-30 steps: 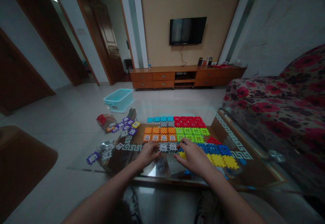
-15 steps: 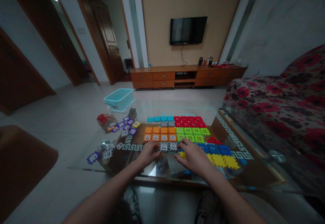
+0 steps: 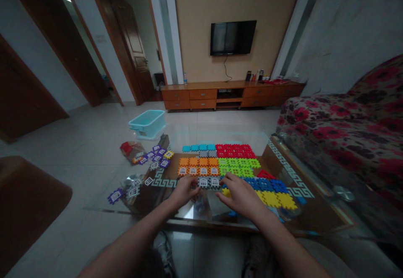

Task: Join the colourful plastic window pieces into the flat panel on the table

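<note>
In the head view, two grey interlocking puzzle blocks [image 3: 203, 182] with white window inserts lie side by side on the glass table, just below a row of orange blocks [image 3: 198, 162], several of them with window inserts. My left hand [image 3: 186, 190] is at their left end, fingers bent and thumb apart, fingertips at or very near the edge. At the right end is my right hand [image 3: 238, 190], its thumb and fingers spread, partly covering the blue blocks [image 3: 263, 184] and yellow blocks [image 3: 271, 199]. Whether the fingertips press on the grey blocks is hard to see.
Lime green blocks [image 3: 234, 168], red blocks [image 3: 234, 150] and light blue blocks [image 3: 199, 147] lie in rows farther back. Purple blocks [image 3: 157, 156] are heaped at the left. Beyond stands a turquoise bin [image 3: 147, 122]; a flowered sofa [image 3: 330, 131] is at the right.
Almost nothing differs. Both hands stay at the two ends of the grey blocks, and the blocks keep their places; the camera view shifts very slightly.
</note>
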